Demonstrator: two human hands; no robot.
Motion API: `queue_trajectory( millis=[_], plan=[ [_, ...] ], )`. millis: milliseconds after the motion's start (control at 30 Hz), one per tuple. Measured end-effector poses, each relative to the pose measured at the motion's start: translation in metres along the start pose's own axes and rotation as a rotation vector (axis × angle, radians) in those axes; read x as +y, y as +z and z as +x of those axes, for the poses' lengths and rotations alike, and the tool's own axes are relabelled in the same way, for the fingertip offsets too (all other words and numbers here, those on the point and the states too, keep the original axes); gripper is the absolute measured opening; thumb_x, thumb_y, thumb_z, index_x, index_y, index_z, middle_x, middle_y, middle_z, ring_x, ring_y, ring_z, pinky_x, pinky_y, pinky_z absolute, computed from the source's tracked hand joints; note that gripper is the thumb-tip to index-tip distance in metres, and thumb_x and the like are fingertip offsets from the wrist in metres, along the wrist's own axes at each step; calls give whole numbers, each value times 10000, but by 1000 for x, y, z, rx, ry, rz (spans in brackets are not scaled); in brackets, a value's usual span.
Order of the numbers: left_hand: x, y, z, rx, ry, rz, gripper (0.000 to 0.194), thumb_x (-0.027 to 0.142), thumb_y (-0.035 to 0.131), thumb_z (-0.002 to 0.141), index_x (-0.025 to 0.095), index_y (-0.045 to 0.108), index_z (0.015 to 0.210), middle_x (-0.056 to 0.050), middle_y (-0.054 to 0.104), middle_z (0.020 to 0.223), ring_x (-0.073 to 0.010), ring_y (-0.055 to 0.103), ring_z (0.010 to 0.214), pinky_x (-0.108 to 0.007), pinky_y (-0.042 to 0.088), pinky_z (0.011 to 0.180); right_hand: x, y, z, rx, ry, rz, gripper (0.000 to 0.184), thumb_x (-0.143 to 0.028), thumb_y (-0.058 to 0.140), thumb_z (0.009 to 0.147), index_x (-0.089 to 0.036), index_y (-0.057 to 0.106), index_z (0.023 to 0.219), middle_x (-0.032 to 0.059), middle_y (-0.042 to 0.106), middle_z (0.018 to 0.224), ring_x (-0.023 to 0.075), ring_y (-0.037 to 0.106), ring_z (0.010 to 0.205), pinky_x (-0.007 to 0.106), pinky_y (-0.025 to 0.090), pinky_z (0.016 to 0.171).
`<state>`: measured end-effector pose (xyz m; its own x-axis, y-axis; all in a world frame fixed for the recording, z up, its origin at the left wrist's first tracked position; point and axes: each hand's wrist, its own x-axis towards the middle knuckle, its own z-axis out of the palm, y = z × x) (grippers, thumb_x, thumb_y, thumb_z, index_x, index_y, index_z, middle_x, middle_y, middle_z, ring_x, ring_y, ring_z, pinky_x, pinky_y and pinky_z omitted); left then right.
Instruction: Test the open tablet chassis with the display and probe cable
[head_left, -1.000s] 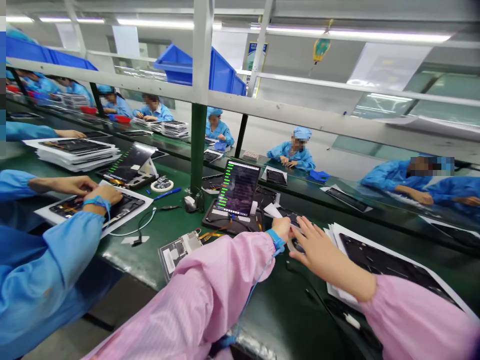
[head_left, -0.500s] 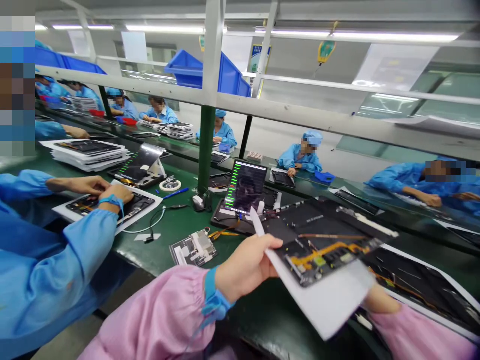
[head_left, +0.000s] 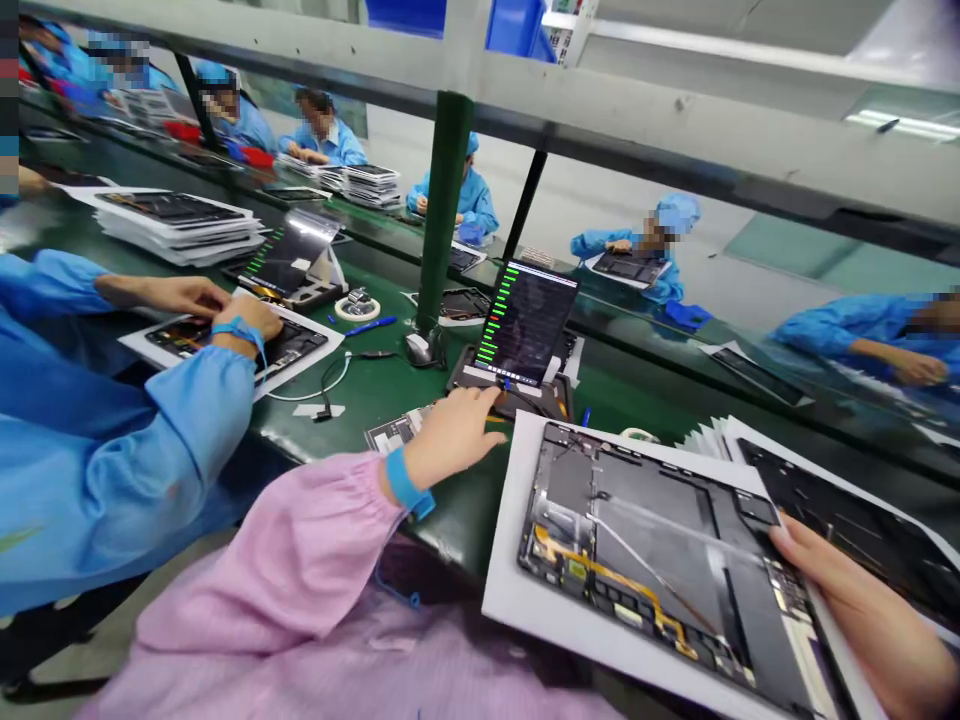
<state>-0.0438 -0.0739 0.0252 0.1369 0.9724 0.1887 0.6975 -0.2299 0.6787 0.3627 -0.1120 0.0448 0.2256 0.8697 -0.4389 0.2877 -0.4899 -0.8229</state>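
Note:
My right hand [head_left: 847, 590] grips the right edge of an opened tablet housing [head_left: 660, 540], thumb on top and the other fingers hidden beneath. Under the housing lies a white sheet [head_left: 504, 575], held along with it. Inside the housing, an orange flex cable and black battery cells show. My left hand [head_left: 454, 430] is open, thumb apart from the fingers, and reaches over a small circuit board [head_left: 397, 428]. Its fingertips are at the front of a test unit with a lit screen [head_left: 529, 320]; I cannot tell whether they touch it.
A stack of housings on white sheets [head_left: 847, 500] stands at the right. To the left, a co-worker's hands [head_left: 247, 318] work on another housing. A mouse [head_left: 424, 345], a blue pen [head_left: 371, 326] and a tape roll [head_left: 357, 304] lie on the bench near a green post [head_left: 448, 210].
My left hand has let go of the sheet and housing and moved to the test unit. The housing has come lower and closer, now in my right hand alone. The view has tilted down.

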Motion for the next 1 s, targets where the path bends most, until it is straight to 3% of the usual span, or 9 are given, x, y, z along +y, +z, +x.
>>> queue_trajectory(
  millis=[100,167,267,367,533,667,733,833,1000],
  plan=[
    [-4,16,34,119,77,478,214,131,575,794,117,648,994,-196,443,1386,-330,337,1320,-465,342,1009,-11,22,-10,114,41,82,825,-610,626,660,-385,353,1405,75,561,1292,384,604,1040,512,575,851],
    [-3,22,50,172,99,535,190,97,496,816,102,667,898,-198,494,1330,-316,371,1295,-440,360,977,-9,42,-8,8,0,81,796,-556,642,673,-331,384,1391,81,593,1256,388,598,1058,545,539,911],
    [-1,22,63,184,57,375,184,124,492,809,124,669,860,-141,653,1020,-265,562,1042,-380,427,856,7,67,7,-231,-79,73,717,-510,606,740,-266,393,1380,91,577,1284,378,557,1134,560,506,945],
    [-3,18,65,48,58,54,128,157,536,775,149,657,819,-52,675,795,-181,612,770,-295,459,728,19,79,19,-328,-136,-60,701,-556,546,797,-235,359,1391,123,498,1366,367,471,1239,561,453,997],
    [-6,16,58,-320,76,-365,102,186,591,753,108,640,798,-10,640,660,-104,579,568,-217,452,581,-10,96,6,20,-614,-317,780,-551,577,816,-287,205,1448,65,210,1538,285,200,1409,480,273,1142],
    [-3,14,50,-498,43,-509,147,201,606,752,96,653,844,-14,645,703,-87,575,566,-196,456,552,-37,145,1,-299,-832,-480,439,-426,500,904,-291,431,1316,52,438,1392,242,427,1270,422,399,1054],
    [-2,16,48,-538,28,-491,153,206,593,764,100,658,852,-11,644,699,-85,577,555,-189,448,536,-35,174,11,-366,-899,-582,246,-342,525,891,-240,574,1109,70,581,1166,238,526,1107,432,428,983],
    [-5,24,47,-554,-2,-404,158,210,572,777,105,660,857,-13,653,699,-87,584,529,-183,429,506,-19,204,33,-283,-968,-628,67,-228,607,830,-194,602,888,57,608,909,224,540,909,409,437,852],
    [-17,45,53,-491,21,-207,167,211,581,753,119,695,834,-40,711,795,-117,625,634,-211,473,615,-4,213,47,-265,-962,-566,63,-171,631,823,-191,595,775,17,571,781,183,516,786,334,397,747]
  ],
)
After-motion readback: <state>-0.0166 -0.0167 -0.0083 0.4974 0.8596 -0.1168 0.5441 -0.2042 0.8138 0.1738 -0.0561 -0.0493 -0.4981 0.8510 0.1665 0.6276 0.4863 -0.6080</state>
